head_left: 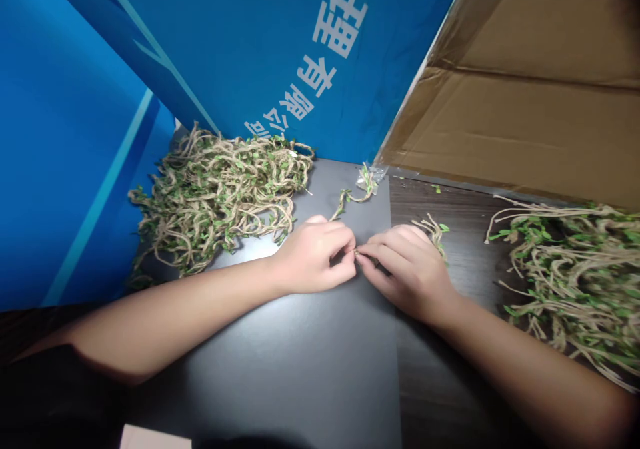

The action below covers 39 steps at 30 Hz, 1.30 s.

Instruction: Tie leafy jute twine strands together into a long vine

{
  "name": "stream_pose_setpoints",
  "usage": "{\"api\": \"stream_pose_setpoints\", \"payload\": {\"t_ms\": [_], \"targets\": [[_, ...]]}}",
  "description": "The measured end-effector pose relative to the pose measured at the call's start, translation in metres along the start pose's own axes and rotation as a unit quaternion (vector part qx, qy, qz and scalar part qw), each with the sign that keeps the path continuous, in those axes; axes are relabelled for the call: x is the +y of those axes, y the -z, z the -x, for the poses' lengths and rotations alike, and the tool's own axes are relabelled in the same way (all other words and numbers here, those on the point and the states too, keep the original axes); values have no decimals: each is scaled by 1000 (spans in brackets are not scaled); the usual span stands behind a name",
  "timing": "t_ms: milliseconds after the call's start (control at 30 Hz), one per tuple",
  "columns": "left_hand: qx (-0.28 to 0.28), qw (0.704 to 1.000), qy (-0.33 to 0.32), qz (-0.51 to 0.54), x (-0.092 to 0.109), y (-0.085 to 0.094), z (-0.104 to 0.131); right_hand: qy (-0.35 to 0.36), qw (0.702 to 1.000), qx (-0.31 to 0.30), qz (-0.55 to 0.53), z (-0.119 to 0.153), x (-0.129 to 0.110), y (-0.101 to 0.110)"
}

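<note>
My left hand (316, 255) and my right hand (407, 269) meet over the grey mat, each with thumb and forefinger pinched together. Between the fingertips is a small bit of twine, mostly hidden by the fingers. A jute twine with green leaves (353, 199) runs out behind my left hand toward the back of the mat. More twine ends and leaves (436, 234) stick out past my right hand's knuckles. Whether both visible lengths belong to one piece I cannot tell.
A large heap of leafy twine (225, 195) lies at the back left. Another pile of leafy twine (580, 269) covers the right side. A small clear plastic bag (367, 181) lies by the mat's edge (395, 369). Cardboard (525, 115) and a blue printed panel (280, 42) stand behind.
</note>
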<state>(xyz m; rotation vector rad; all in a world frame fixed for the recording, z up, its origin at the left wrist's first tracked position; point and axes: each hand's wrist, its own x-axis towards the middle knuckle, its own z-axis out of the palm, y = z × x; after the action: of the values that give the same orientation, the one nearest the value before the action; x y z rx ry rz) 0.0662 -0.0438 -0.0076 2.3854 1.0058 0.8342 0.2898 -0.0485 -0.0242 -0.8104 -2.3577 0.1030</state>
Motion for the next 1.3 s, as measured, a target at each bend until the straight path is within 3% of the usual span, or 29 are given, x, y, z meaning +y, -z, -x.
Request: {"api": "stream_pose_setpoints", "payload": {"t_ms": [267, 500, 767, 933, 1133, 1300], "targets": [[-11, 1000, 8, -7, 0, 0, 0, -9, 1000, 22, -7, 0, -2, 0], [-11, 1000, 20, 7, 1, 1, 0, -83, 994, 28, -71, 0, -1, 1], [-9, 1000, 20, 3, 0, 0, 1, -13, 999, 30, -28, 3, 3, -3], [-11, 1000, 28, 7, 1, 1, 0, -39, 999, 27, -25, 3, 1, -2], [-15, 999, 43, 7, 0, 1, -2, -104, 988, 42, -109, -1, -1, 1], [-4, 999, 35, 7, 0, 1, -1, -72, 991, 24, -106, -1, 2, -1]]}}
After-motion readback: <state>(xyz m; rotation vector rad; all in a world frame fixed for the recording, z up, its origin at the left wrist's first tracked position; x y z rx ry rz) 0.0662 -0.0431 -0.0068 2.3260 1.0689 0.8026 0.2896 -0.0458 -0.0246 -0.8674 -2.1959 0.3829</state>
